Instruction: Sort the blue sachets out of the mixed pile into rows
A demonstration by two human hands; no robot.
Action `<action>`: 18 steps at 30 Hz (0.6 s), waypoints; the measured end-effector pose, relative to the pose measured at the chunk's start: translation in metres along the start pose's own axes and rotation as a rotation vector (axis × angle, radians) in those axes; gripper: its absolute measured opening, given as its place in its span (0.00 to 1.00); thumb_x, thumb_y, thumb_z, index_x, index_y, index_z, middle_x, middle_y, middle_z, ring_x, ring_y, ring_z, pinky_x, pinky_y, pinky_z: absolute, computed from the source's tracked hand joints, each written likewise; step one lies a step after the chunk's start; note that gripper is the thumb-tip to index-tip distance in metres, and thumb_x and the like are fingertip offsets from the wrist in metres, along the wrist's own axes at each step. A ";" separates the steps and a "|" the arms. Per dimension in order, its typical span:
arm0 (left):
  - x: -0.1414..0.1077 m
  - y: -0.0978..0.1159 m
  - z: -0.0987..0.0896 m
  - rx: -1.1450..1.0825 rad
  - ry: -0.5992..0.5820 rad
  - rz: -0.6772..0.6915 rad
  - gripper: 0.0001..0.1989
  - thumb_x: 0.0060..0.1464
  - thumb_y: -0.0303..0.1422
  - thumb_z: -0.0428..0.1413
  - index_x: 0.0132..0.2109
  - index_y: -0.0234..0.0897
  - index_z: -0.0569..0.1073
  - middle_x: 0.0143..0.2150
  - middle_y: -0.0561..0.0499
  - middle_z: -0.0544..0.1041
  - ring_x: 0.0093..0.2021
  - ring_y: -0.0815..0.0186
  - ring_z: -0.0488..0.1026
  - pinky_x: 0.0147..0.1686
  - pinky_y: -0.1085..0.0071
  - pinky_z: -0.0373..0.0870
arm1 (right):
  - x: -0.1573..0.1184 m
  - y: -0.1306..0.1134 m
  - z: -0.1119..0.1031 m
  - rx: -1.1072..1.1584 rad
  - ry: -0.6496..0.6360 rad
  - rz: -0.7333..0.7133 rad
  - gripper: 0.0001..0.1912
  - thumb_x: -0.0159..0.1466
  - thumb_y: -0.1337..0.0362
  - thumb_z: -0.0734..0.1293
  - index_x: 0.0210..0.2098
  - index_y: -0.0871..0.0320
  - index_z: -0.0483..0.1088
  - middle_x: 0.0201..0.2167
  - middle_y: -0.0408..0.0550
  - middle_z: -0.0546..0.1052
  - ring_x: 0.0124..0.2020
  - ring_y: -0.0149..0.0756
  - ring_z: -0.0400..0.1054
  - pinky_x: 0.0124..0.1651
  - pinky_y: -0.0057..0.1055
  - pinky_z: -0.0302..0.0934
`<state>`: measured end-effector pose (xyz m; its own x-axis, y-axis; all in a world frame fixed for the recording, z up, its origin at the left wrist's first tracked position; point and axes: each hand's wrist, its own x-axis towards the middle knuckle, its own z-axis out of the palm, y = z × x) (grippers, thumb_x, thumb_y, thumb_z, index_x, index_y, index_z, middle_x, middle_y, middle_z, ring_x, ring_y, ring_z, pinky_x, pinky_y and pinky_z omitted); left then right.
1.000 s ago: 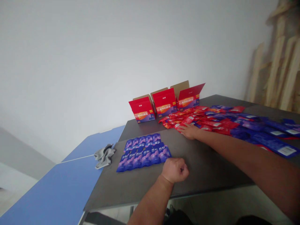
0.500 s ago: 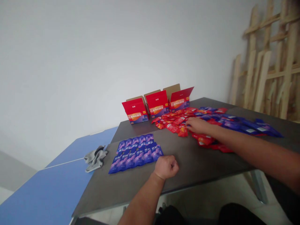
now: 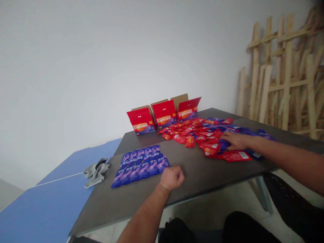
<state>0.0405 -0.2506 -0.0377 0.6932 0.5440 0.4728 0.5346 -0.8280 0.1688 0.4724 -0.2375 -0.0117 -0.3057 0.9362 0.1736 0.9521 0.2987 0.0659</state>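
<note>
Blue and red pouches lie under the right hand

Toward 3 o'clock, the right hand covers some packets beneath it, and its grip cannot be told. At 6 o'clock, the left hand is curled, hiding its palm. Raised front flaps conceal the insides of the boxes, whose smallest print is unreadable. Between 2 and 3 o'clock, the wooden frames are blurred and cut by the edge. The edges also crop the blue table at 8 o'clock and both forearms.
</note>
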 end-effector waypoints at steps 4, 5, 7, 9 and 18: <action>0.001 -0.001 0.001 0.006 0.000 0.001 0.08 0.50 0.28 0.46 0.23 0.37 0.59 0.19 0.55 0.64 0.21 0.72 0.62 0.23 0.74 0.52 | -0.005 -0.021 0.000 -0.153 -0.027 0.036 0.27 0.56 0.58 0.66 0.54 0.58 0.65 0.53 0.63 0.64 0.40 0.44 0.69 0.40 0.37 0.62; 0.001 -0.001 0.001 0.006 -0.002 0.000 0.09 0.50 0.28 0.46 0.24 0.37 0.59 0.19 0.55 0.64 0.21 0.72 0.62 0.24 0.74 0.53 | -0.004 -0.028 -0.001 -0.180 -0.025 0.055 0.25 0.56 0.59 0.66 0.53 0.58 0.65 0.52 0.62 0.64 0.39 0.44 0.70 0.38 0.37 0.62; 0.002 -0.001 0.000 0.009 -0.011 -0.005 0.09 0.51 0.28 0.45 0.24 0.37 0.60 0.19 0.55 0.65 0.21 0.72 0.62 0.24 0.74 0.53 | -0.002 -0.039 -0.001 -0.217 -0.023 0.096 0.23 0.57 0.60 0.65 0.51 0.59 0.66 0.51 0.61 0.65 0.40 0.45 0.70 0.37 0.36 0.63; 0.002 -0.001 0.000 0.020 -0.022 -0.016 0.10 0.52 0.29 0.45 0.24 0.37 0.60 0.20 0.54 0.65 0.21 0.72 0.62 0.24 0.74 0.53 | 0.001 -0.047 -0.001 -0.238 -0.032 0.141 0.21 0.57 0.61 0.65 0.50 0.58 0.66 0.50 0.61 0.65 0.42 0.47 0.69 0.37 0.36 0.63; 0.003 -0.002 0.001 0.084 -0.049 -0.082 0.09 0.52 0.29 0.45 0.25 0.38 0.61 0.22 0.53 0.69 0.24 0.70 0.66 0.25 0.74 0.54 | 0.010 -0.051 -0.007 -0.259 -0.049 0.163 0.19 0.62 0.71 0.55 0.50 0.57 0.68 0.48 0.61 0.68 0.41 0.44 0.70 0.34 0.33 0.62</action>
<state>0.0420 -0.2472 -0.0373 0.6672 0.6169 0.4174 0.6277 -0.7674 0.1308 0.4208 -0.2445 -0.0066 -0.1425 0.9775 0.1554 0.9525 0.0928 0.2900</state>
